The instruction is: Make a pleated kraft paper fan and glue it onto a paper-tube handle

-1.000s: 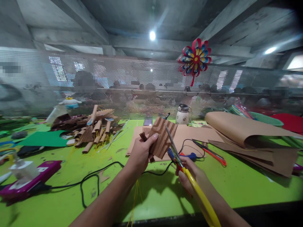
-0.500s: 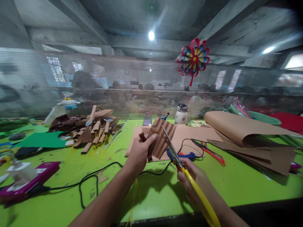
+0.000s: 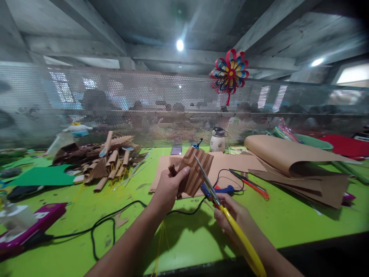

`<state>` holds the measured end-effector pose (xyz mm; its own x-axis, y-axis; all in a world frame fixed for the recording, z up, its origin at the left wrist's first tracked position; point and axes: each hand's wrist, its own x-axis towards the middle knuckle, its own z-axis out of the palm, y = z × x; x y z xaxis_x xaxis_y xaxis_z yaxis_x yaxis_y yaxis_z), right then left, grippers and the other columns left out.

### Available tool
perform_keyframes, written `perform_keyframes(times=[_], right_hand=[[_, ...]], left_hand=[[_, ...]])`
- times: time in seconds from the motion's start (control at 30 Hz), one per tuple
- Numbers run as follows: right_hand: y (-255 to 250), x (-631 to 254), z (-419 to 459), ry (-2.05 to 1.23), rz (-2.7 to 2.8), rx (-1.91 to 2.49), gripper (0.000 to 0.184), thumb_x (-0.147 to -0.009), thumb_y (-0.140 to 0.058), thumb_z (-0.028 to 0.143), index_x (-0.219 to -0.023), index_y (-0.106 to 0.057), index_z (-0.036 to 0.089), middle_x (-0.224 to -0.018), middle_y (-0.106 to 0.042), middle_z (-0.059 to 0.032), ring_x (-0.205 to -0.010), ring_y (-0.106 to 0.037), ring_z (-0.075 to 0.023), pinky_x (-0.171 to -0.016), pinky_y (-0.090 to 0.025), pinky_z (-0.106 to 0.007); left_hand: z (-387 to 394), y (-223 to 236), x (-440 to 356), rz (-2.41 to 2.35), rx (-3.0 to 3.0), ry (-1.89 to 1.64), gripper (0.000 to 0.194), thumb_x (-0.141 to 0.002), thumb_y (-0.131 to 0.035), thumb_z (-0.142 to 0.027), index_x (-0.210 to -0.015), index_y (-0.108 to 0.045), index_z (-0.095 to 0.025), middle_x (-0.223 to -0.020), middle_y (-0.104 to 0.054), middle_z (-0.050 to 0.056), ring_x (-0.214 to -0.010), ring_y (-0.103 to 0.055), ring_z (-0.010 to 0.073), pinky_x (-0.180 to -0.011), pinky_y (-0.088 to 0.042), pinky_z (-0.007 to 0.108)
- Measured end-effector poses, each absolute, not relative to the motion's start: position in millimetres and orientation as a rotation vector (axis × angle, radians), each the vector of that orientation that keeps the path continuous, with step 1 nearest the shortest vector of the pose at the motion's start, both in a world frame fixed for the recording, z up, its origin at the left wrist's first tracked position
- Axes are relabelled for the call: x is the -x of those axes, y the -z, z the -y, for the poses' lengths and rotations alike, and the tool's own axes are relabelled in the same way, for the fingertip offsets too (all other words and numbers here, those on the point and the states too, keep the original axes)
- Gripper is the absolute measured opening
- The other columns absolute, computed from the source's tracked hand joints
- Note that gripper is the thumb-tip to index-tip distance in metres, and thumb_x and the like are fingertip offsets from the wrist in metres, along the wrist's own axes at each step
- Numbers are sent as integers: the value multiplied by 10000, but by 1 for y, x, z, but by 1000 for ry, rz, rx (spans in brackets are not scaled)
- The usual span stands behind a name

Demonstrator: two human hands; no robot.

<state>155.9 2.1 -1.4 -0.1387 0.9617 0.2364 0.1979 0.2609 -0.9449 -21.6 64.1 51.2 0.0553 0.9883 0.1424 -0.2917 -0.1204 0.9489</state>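
Observation:
My left hand is closed on a piece of pleated brown paper, thumb pressed on its front and dark folded edges bunched at the left. Yellow-handled scissors are in my right hand, blades pointing up and to the left. The blade tip overlaps the right part of the pleated paper in view; whether it touches, I cannot tell. Behind the blades lies a blue glue gun with a black cord, partly hidden. Flat brown paper sheets lie under and behind it.
Rolled and folded brown paper pieces with yellow string are heaped at left, beside a green sheet. A purple power strip feeds a black cable. Orange-handled scissors, a large folded paper sheet and a bottle stand or lie beyond.
The view has turned slightly right, so the surroundings sit further left in the picture. Both hands keep their holds, with the pleated paper and scissors almost in the same pose.

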Motion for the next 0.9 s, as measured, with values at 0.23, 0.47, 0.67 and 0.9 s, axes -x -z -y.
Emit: perform_keyframes(times=[0.23, 0.47, 0.67, 0.9], right_hand=[[-17, -153, 3, -1013, 1554, 1092, 388, -815, -533, 518, -971, -519, 163, -634, -403, 45, -536, -360, -96, -482, -302, -220], [-19, -153, 4, -970, 1545, 1122, 394, -797, -536, 532, -935, -537, 163, -610, -403, 53, -505, -339, -91, -477, -298, -221], [-10, -156, 2, -884, 1567, 1125, 368, -804, -530, 512, -930, -554, 167, -628, -461, 26, -554, -398, -114, -512, -346, -227], [-1, -159, -1, -831, 1533, 1123, 371, -794, -548, 516, -924, -585, 171, -657, -501, 3, -566, -403, -116, -500, -353, -226]], left_hand=[[-59, -50, 17, -841, -1199, -1320, 280, -680, -743, -324, -817, -672, -90, -717, -673, 50, -639, -616, 147, -606, -515, 236], [-58, -51, 17, -837, -1230, -1288, 277, -694, -733, -323, -810, -663, -81, -714, -669, 58, -630, -612, 146, -608, -508, 240], [-59, -49, 18, -805, -1165, -1268, 321, -707, -720, -341, -922, -662, -111, -821, -701, 84, -706, -649, 186, -651, -528, 280], [-62, -45, 19, -904, -1101, -1281, 313, -685, -732, -385, -862, -643, -142, -732, -665, 37, -593, -602, 138, -497, -475, 214]])
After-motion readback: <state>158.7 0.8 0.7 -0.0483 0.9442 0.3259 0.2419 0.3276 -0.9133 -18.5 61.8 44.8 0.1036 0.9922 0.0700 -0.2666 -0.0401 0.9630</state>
